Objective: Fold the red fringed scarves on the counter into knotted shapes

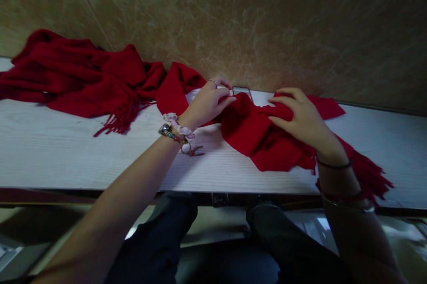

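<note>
A long red scarf [243, 132] lies bunched and folded on a white wood-grain surface, with a fringe at its right end. At its upper left edge my left hand [207, 102] touches the cloth, its thumb and fingers stretched out and slightly apart. Over a gathered fold farther right rests my right hand [298, 117], fingers spread, with red cloth showing between thumb and forefinger. The cloth under both palms is hidden. To the left, more red fabric [86, 75] lies in a loose heap with a fringe hanging forward.
A dark-edged phone-like object [243, 92] lies behind the scarf, partly covered. A brown marbled wall [213, 21] rises along the back of the narrow white tabletop [66, 155]. My legs [160, 235] are below its front edge.
</note>
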Action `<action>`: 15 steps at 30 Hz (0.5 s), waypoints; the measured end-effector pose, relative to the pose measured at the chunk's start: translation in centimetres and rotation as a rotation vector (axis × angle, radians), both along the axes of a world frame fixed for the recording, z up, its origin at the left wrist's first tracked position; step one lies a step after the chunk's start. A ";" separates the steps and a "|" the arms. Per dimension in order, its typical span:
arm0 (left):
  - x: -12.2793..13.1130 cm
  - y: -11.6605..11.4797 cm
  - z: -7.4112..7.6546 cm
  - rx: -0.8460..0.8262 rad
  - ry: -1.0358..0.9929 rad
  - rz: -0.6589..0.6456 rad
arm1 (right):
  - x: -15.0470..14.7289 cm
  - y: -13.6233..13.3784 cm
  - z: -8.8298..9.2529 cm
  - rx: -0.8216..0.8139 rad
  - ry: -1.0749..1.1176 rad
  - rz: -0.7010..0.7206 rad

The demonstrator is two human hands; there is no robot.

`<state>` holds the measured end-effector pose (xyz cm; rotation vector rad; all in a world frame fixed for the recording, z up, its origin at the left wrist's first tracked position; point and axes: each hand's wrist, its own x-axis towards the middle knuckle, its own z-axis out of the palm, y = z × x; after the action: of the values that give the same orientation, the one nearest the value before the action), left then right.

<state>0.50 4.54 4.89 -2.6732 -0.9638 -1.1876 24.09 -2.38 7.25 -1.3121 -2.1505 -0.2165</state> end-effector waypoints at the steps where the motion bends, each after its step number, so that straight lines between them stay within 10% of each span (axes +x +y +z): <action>1: 0.1 -0.2 0.1 0.014 0.003 -0.019 | -0.7 -0.4 0.2 -0.011 -0.007 0.022; 7: -0.1 -0.3 0.3 0.080 -0.079 0.037 | -2.9 -1.0 0.8 -0.135 0.013 0.184; 15: -0.2 -0.3 0.3 0.111 -0.154 0.109 | 0.0 1.8 0.6 0.094 0.174 -0.206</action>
<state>0.32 4.27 5.20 -2.4410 -1.0171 -1.3953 24.08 -0.60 7.81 -1.4422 -1.8398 -0.2719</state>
